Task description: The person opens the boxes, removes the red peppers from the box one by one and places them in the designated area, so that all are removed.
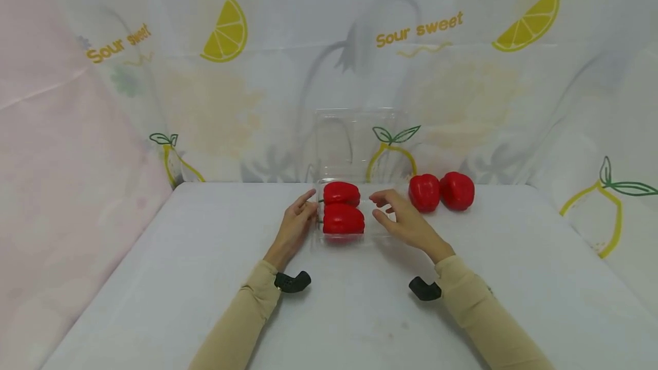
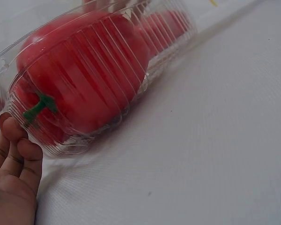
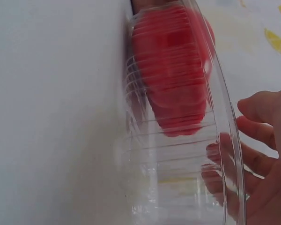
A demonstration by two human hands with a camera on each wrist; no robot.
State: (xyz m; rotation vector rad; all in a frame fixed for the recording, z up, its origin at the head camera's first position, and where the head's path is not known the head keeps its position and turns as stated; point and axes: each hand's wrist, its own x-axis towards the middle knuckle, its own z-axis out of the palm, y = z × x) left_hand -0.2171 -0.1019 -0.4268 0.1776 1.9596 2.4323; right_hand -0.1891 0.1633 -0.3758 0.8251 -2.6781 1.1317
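A clear plastic clamshell box [image 1: 380, 236] stands with its lid [image 1: 334, 144] raised against the backdrop. Inside its left half lie two red bell peppers, a rear one [image 1: 341, 193] and a front one [image 1: 343, 220], stems pointing left. My left hand [image 1: 294, 226] rests along the box's left end; in the left wrist view its fingertips [image 2: 30, 149] are at the ribbed wall beside a green stem [image 2: 40, 107]. Over the box's right half, my right hand [image 1: 406, 222] hovers with loosely bent fingers and nothing in them. Its fingers [image 3: 260, 161] reach over the rim in the right wrist view.
Two more red bell peppers, one nearer [image 1: 424, 194] and one farther right [image 1: 457, 192], sit on the white table [image 1: 339, 313] right of the box. A printed cloth backdrop [image 1: 288, 84] rises directly behind the table's far edge.
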